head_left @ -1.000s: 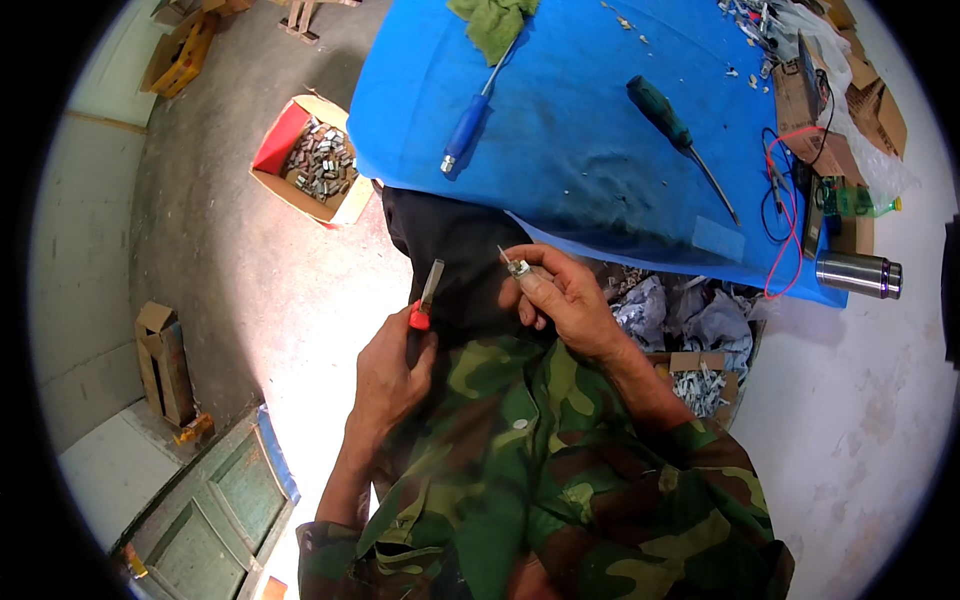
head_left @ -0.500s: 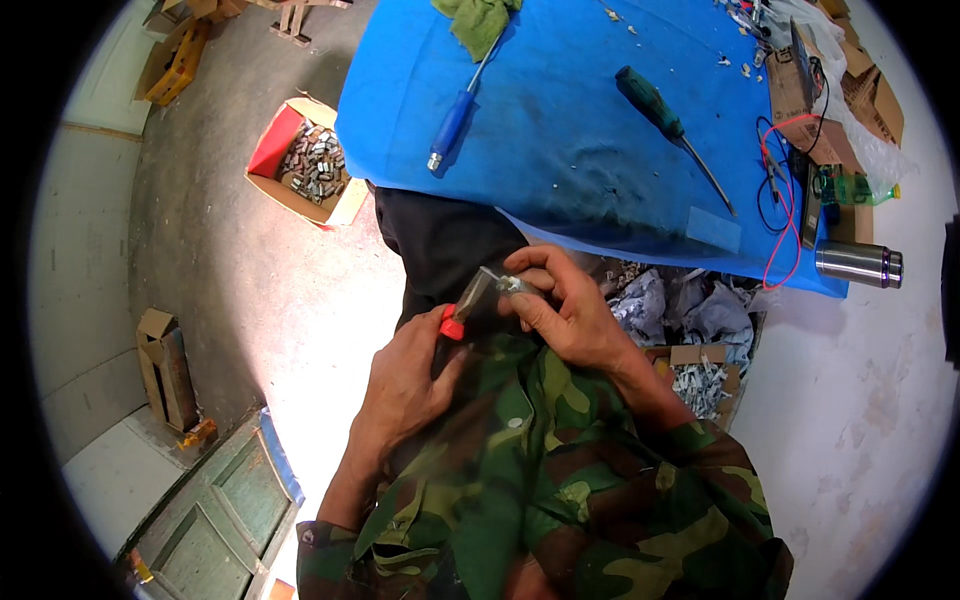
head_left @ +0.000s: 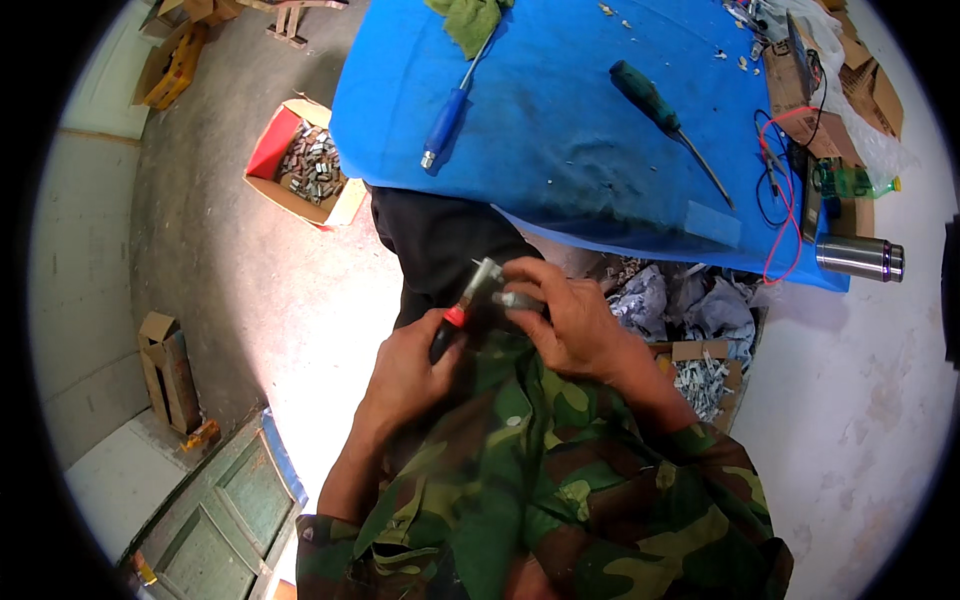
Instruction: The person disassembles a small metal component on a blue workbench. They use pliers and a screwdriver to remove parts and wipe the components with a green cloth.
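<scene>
My left hand (head_left: pixel 402 372) is closed around a hand tool with a black-and-red handle (head_left: pixel 454 317) and a narrow metal end. That end points up and away from me, above my dark trouser leg; its exact kind is not clear. My right hand (head_left: pixel 582 322) pinches a small silvery metal part (head_left: pixel 516 300) between thumb and fingers, just right of the tool's metal end. Fingers cover some of the part, and it is slightly blurred. Both hands are over my lap, in front of the blue-covered table (head_left: pixel 540 110).
On the table lie a blue-handled screwdriver (head_left: pixel 445 130), a green-handled screwdriver (head_left: pixel 645 95), a green cloth (head_left: pixel 467 25), red and black wires (head_left: pixel 790 215) and a steel flask (head_left: pixel 860 260). A box of metal pieces (head_left: pixel 312 165) stands on the floor at left; another box (head_left: pixel 705 385) sits below the table.
The tool in my left hand has turned, showing its black handle and a narrower metal end. My right hand has shifted slightly, and the small metal part has come a little lower.
</scene>
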Demonstrator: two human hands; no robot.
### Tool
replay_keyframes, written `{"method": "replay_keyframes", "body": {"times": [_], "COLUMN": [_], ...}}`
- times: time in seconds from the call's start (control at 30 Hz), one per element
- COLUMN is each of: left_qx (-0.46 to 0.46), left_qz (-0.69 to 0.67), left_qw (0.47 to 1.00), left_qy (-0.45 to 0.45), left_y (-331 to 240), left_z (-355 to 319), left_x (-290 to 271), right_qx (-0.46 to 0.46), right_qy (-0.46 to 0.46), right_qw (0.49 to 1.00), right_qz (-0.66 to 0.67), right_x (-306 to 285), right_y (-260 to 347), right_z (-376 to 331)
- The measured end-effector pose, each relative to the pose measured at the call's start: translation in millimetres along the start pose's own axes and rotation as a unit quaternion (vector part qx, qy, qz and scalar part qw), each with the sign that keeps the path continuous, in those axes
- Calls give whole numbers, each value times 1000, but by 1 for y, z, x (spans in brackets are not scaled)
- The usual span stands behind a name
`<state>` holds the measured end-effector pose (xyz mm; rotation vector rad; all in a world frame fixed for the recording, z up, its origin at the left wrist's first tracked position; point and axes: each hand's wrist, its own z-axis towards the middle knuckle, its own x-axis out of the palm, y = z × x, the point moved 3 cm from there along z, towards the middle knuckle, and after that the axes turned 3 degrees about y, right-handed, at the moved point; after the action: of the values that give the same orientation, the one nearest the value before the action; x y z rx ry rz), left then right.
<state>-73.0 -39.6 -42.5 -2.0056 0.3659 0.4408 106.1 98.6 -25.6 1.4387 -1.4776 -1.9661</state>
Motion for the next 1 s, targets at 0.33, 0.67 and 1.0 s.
{"method": "replay_keyframes", "body": {"times": [0.33, 0.67, 1.0], "left_qx": [143, 94, 63], "left_qz": [247, 106, 51], "left_qw": [958, 982, 990], "left_qy": [-36, -124, -111], "left_y": [-46, -19, -16], "left_z": [5, -1, -4], "left_x": [18, 0, 10], "right_qx": [127, 211, 209], "right_qy": [-223, -255, -141], "right_qw": [878, 874, 816], "right_qz": [404, 356, 520], "right_x": [-36, -15, -4], "right_y": [-16, -74, -78], "right_z": [-25, -53, -47]}}
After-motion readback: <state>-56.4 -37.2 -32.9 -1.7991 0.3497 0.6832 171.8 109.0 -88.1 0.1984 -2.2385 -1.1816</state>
